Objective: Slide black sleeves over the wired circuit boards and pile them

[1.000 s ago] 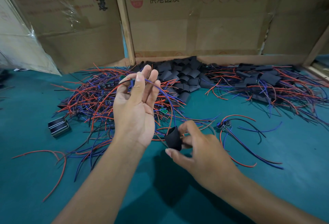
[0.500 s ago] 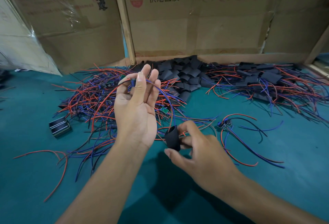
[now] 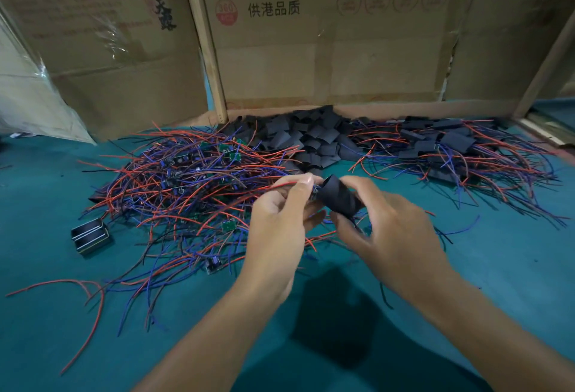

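Note:
My left hand (image 3: 280,220) pinches a wired circuit board by its red and blue wires, with the board end at the mouth of a black sleeve (image 3: 337,197). My right hand (image 3: 392,232) grips that sleeve from the right and below. The board itself is mostly hidden between my fingers and the sleeve. A tangled heap of bare wired boards (image 3: 193,186) lies to the left. Loose black sleeves (image 3: 314,139) are heaped at the back centre. A pile of sleeved boards (image 3: 451,152) lies at the back right.
The work surface is a teal mat (image 3: 513,267). Cardboard boxes (image 3: 326,49) wall off the back. A small black metal part (image 3: 90,236) sits at the left. A loose red wire (image 3: 93,313) curls near the front left.
My left hand has dropped from its raised position and come together with my right hand, bringing the wired board to the sleeve's opening. The view has moved closer.

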